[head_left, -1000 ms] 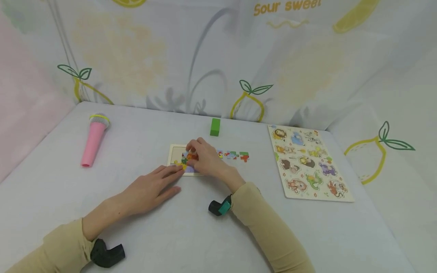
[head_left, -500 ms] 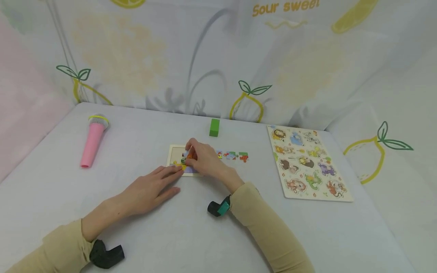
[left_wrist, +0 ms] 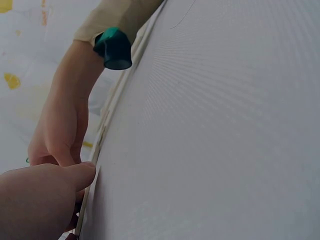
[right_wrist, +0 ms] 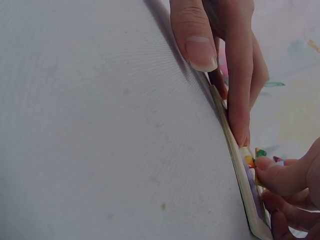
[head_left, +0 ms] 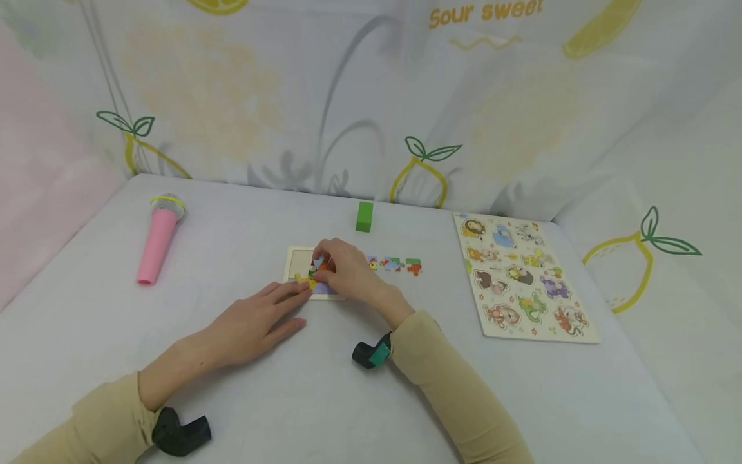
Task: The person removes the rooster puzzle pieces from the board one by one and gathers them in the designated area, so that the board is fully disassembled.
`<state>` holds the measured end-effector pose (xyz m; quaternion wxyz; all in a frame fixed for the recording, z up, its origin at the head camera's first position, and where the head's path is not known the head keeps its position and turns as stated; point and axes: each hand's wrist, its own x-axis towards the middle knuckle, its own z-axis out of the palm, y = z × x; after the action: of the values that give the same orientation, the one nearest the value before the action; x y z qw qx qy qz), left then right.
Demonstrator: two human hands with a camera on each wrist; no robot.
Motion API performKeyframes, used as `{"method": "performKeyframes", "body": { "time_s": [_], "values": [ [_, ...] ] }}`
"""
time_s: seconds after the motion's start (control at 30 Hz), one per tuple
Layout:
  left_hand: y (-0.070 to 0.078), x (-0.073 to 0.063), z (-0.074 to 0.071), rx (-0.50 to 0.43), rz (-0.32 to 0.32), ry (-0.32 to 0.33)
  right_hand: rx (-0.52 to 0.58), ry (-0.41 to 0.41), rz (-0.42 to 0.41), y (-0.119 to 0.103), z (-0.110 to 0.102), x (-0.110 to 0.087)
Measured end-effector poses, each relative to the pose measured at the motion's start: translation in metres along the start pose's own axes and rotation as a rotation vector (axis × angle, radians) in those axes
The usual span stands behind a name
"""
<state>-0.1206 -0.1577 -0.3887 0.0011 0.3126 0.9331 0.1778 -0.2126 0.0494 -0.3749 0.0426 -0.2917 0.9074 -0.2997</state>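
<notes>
A shallow wooden jigsaw tray (head_left: 288,265) lies mid-table in the head view, with colourful pieces in its lower part and bare wood at upper left. My left hand (head_left: 255,327) lies flat beside it, extended fingertips resting on the tray's lower left edge. Above the tray my right hand (head_left: 355,274) pinches a small jigsaw piece (right_wrist: 278,161) between thumb and fingers. The right wrist view shows that piece tilted, close over the tray. My right hand covers the right part of the tray. Loose jigsaw pieces (head_left: 393,264) lie in a row to its right.
A green block (head_left: 364,217) stands behind the tray. At far left lies a pink toy microphone (head_left: 158,241). An animal puzzle board (head_left: 524,280) lies on the right of the white-covered table (head_left: 324,406). A printed cloth (head_left: 232,96) hangs along the back.
My right fingers have shifted slightly over the tray, and more of the blue part of the pinched jigsaw piece shows. My left hand keeps its place.
</notes>
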Motion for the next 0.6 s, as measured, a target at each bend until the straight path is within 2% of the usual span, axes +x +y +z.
{"method": "performKeyframes", "body": {
  "time_s": [0.3,0.47,0.6],
  "values": [
    [0.0,-0.001,-0.003,0.005,-0.005,-0.005,0.034,-0.016,0.029,-0.003,0.0,-0.001],
    [0.001,0.0,-0.003,-0.002,-0.007,-0.004,0.078,0.019,0.013,0.002,-0.003,-0.001],
    [0.002,0.002,-0.001,-0.012,-0.01,-0.019,0.106,0.043,0.015,0.008,-0.014,-0.006]
  ]
}}
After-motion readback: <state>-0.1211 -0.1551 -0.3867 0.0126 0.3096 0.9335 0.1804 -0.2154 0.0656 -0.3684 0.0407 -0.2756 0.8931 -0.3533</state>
